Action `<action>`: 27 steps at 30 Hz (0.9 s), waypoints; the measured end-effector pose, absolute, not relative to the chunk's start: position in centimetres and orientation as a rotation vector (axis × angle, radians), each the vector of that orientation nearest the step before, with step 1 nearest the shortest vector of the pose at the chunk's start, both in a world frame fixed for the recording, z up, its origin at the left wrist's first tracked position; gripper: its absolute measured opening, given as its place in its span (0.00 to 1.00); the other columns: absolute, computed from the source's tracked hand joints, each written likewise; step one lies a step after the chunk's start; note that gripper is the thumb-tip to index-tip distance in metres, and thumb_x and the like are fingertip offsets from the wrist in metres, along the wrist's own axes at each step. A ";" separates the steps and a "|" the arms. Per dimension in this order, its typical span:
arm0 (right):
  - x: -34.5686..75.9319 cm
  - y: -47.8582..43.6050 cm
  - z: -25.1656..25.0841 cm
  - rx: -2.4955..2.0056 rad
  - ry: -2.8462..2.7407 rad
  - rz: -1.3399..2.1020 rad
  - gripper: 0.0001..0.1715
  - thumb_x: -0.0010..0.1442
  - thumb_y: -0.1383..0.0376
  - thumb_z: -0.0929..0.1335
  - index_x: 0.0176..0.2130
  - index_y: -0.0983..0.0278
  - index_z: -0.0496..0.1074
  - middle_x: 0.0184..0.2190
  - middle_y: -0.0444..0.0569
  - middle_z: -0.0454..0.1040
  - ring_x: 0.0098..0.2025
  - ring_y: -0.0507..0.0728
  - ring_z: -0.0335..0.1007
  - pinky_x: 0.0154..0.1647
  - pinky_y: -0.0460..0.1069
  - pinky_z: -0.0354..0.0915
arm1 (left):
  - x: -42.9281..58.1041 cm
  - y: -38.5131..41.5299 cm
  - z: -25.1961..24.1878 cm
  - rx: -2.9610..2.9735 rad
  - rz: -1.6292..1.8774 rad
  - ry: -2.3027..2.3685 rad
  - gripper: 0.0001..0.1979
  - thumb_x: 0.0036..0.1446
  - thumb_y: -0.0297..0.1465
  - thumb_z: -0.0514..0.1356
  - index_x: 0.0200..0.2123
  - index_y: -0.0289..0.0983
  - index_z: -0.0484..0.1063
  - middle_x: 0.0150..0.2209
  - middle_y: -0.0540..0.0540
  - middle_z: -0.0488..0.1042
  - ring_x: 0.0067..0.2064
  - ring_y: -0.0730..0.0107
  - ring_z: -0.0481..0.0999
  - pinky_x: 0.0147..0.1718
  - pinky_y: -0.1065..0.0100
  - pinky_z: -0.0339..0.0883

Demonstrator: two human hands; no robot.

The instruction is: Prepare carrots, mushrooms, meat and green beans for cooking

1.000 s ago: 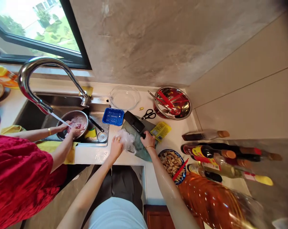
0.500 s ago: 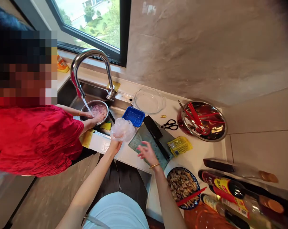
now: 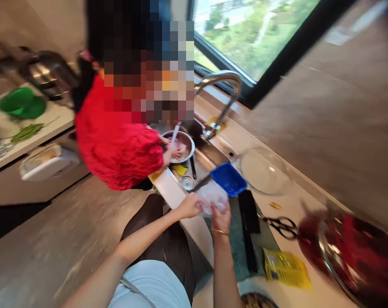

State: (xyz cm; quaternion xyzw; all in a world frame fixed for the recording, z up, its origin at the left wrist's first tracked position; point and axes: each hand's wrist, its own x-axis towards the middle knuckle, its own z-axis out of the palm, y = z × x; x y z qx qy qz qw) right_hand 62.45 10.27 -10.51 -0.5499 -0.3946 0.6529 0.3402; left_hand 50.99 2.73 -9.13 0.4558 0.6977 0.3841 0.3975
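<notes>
Head cam: both your hands are pinched shut on a crinkly clear plastic bag (image 3: 212,201), left hand (image 3: 189,206) at its side, right hand (image 3: 221,219) underneath. You've got it over the counter edge (image 3: 194,224), just beside the blue tray (image 3: 228,179). A flat black cleaver (image 3: 249,214) lies on the green board (image 3: 237,244). Someone in a red top (image 3: 116,141) crowds the sink (image 3: 209,156) side.

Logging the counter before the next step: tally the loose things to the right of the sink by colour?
Blue: 1, tray
Clear: 2, glass bowl, plastic bag in left hand and right hand
Black: 2, cleaver, scissors
Yellow: 1, packet
Total: 6
</notes>
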 end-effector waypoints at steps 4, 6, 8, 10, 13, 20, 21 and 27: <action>62.6 12.1 -10.6 -1.475 -1.028 1.631 0.34 0.31 0.64 0.73 0.42 0.56 0.70 0.45 0.49 0.73 0.44 0.62 0.72 0.44 0.60 0.71 | 48.4 0.5 -7.2 1.083 1.153 1.617 0.20 0.51 0.33 0.63 0.47 0.34 0.70 0.46 0.41 0.73 0.46 0.64 0.72 0.46 0.65 0.65; 62.8 12.1 -9.7 -1.444 -1.063 1.564 0.33 0.34 0.65 0.72 0.44 0.50 0.71 0.52 0.44 0.70 0.54 0.62 0.67 0.51 0.59 0.68 | 46.8 -2.0 -6.3 1.007 1.196 1.564 0.23 0.51 0.36 0.63 0.51 0.37 0.68 0.49 0.41 0.72 0.48 0.64 0.73 0.46 0.65 0.66; 62.7 11.0 -8.2 -1.470 -1.154 1.511 0.36 0.37 0.66 0.72 0.47 0.46 0.70 0.57 0.40 0.66 0.58 0.61 0.63 0.56 0.60 0.65 | 45.1 -5.1 -5.7 0.886 1.227 1.492 0.25 0.51 0.36 0.64 0.52 0.38 0.67 0.50 0.41 0.71 0.47 0.65 0.73 0.46 0.63 0.66; 61.5 8.4 -6.5 -1.456 -1.280 1.523 0.36 0.39 0.65 0.71 0.50 0.47 0.69 0.55 0.43 0.69 0.55 0.62 0.66 0.52 0.62 0.68 | 43.2 -8.7 -5.5 0.726 1.294 1.364 0.27 0.49 0.37 0.66 0.52 0.38 0.66 0.51 0.40 0.71 0.46 0.66 0.75 0.46 0.63 0.67; 56.3 1.7 -4.6 -1.331 -1.437 1.684 0.33 0.39 0.66 0.70 0.48 0.53 0.71 0.47 0.49 0.75 0.45 0.63 0.74 0.39 0.59 0.74 | 39.6 -15.4 -5.6 0.520 1.435 1.172 0.31 0.44 0.43 0.68 0.51 0.38 0.68 0.50 0.39 0.71 0.44 0.66 0.75 0.45 0.62 0.68; 30.8 -22.0 -3.9 -0.831 -1.677 2.297 0.28 0.39 0.68 0.70 0.44 0.61 0.73 0.43 0.52 0.77 0.45 0.62 0.73 0.46 0.57 0.69 | 28.4 -39.1 -6.8 0.225 1.847 1.392 0.21 0.46 0.40 0.67 0.43 0.36 0.73 0.40 0.43 0.77 0.42 0.65 0.76 0.47 0.62 0.66; 26.3 -25.7 -4.0 -0.731 -1.701 2.379 0.27 0.40 0.68 0.70 0.44 0.62 0.73 0.44 0.52 0.76 0.46 0.61 0.72 0.48 0.58 0.68 | 26.7 -42.9 -7.0 0.142 1.890 1.492 0.20 0.47 0.40 0.67 0.42 0.36 0.74 0.39 0.43 0.77 0.41 0.66 0.75 0.45 0.63 0.67; 1.0 -44.5 -3.5 -0.297 -2.312 2.133 0.19 0.49 0.71 0.67 0.44 0.69 0.71 0.48 0.52 0.72 0.52 0.60 0.65 0.58 0.57 0.59 | 19.3 -62.7 -6.5 -0.476 2.048 2.031 0.19 0.45 0.42 0.66 0.39 0.37 0.74 0.40 0.42 0.77 0.42 0.63 0.75 0.45 0.62 0.68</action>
